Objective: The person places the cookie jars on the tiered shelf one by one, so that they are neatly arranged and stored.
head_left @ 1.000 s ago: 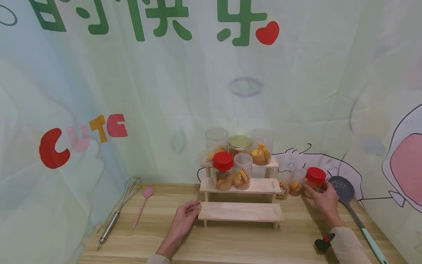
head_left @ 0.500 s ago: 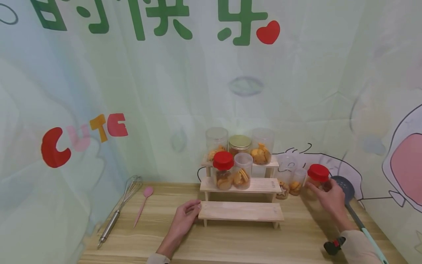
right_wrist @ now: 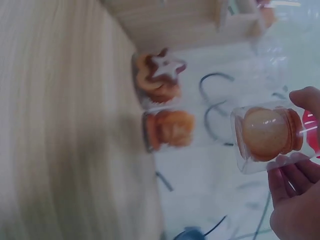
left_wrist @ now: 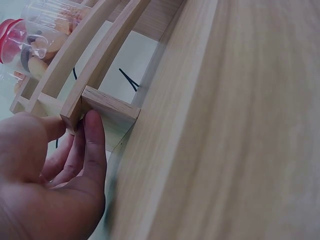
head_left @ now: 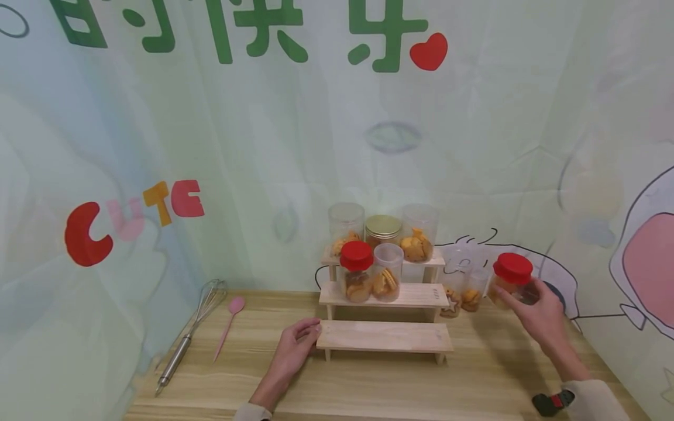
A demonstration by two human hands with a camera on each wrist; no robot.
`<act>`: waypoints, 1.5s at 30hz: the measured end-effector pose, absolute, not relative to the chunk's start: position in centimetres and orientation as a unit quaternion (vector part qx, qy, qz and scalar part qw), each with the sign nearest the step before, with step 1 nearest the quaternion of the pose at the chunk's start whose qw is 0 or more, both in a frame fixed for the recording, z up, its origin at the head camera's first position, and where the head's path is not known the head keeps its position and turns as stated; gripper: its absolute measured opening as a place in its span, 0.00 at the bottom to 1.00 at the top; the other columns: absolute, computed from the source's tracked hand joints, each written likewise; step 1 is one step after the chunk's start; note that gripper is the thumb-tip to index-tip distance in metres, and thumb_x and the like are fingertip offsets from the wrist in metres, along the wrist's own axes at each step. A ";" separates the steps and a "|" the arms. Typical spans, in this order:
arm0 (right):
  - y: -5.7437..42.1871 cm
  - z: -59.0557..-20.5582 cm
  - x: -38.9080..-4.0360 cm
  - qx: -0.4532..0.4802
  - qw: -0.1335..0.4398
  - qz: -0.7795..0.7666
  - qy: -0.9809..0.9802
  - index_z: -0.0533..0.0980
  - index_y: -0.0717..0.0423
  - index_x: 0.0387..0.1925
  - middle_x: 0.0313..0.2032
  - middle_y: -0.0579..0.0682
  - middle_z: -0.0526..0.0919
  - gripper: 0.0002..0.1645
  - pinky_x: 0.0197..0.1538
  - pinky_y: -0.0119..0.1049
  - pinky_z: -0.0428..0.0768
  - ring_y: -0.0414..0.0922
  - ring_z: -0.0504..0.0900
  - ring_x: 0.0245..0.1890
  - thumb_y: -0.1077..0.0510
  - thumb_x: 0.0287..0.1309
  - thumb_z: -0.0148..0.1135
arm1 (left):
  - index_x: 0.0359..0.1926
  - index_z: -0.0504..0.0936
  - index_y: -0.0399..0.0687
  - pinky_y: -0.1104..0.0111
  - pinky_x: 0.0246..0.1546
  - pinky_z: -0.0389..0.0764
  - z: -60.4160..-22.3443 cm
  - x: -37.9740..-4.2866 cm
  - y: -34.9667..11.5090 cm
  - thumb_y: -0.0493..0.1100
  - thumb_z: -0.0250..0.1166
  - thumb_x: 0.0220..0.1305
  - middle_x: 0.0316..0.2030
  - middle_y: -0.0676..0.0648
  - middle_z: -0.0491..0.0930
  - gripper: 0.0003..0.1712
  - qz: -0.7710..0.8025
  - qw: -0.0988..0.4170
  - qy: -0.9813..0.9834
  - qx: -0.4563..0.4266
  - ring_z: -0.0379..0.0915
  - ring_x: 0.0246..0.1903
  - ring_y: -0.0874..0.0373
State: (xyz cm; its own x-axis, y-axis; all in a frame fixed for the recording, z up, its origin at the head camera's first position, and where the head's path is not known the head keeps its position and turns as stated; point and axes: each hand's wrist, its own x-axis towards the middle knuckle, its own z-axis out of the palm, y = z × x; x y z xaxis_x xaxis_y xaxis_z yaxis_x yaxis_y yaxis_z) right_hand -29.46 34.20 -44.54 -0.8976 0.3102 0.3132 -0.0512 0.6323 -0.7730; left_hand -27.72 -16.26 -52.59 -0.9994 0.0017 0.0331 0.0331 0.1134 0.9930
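Note:
My right hand (head_left: 542, 318) holds a clear jar (right_wrist: 260, 132) with a red lid (head_left: 512, 268), thumb on one side and fingers on the other. Round cookies show through its wall, and in the right wrist view it hangs above the table. At the three-step wooden shelf (head_left: 384, 336), my left hand (head_left: 296, 345) pinches the left end of the lowest board, fingertips beneath it as the left wrist view shows. Another red-lidded jar (head_left: 357, 272) and an open-looking clear jar (head_left: 387, 275) stand on the middle step. The lowest step bears nothing.
Two clear jars (head_left: 385, 231) flank a gold-lidded one on the top step. Right of the shelf, clear containers of cookies (head_left: 471, 298) stand on the table. A whisk (head_left: 192, 333) and a pink spoon (head_left: 230, 324) lie at left. A printed curtain (head_left: 263, 146) hangs behind.
My right hand has lifted the red-lidded jar up and slightly to the right, away from the containers beside it. The left hand stays at the shelf's end.

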 end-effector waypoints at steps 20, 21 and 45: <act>27.4 -41.5 -27.5 0.084 0.196 0.438 -0.874 0.68 0.51 0.68 0.63 0.54 0.77 0.42 0.51 0.25 0.79 0.56 0.77 0.61 0.41 0.58 0.72 | 0.62 0.77 0.38 0.69 0.44 0.84 -52.3 -27.6 -16.2 0.50 0.63 0.72 0.52 0.40 0.81 0.26 -0.669 0.008 -0.743 -0.008 0.80 0.48 0.58; 27.0 -41.5 -27.7 0.085 0.194 0.440 -0.872 0.68 0.50 0.68 0.63 0.53 0.78 0.42 0.52 0.26 0.80 0.55 0.78 0.60 0.41 0.57 0.72 | 0.62 0.77 0.38 0.68 0.44 0.84 -52.3 -27.6 -16.2 0.50 0.62 0.72 0.52 0.40 0.81 0.26 -0.669 0.009 -0.743 -0.008 0.80 0.48 0.58; 20.5 -42.8 -31.6 0.099 0.153 0.510 -0.841 0.70 0.44 0.66 0.63 0.49 0.78 0.45 0.57 0.52 0.83 0.55 0.79 0.61 0.34 0.50 0.74 | 0.62 0.76 0.38 0.67 0.46 0.85 -52.4 -27.6 -16.3 0.49 0.62 0.72 0.52 0.39 0.81 0.25 -0.674 0.001 -0.738 -0.014 0.80 0.49 0.56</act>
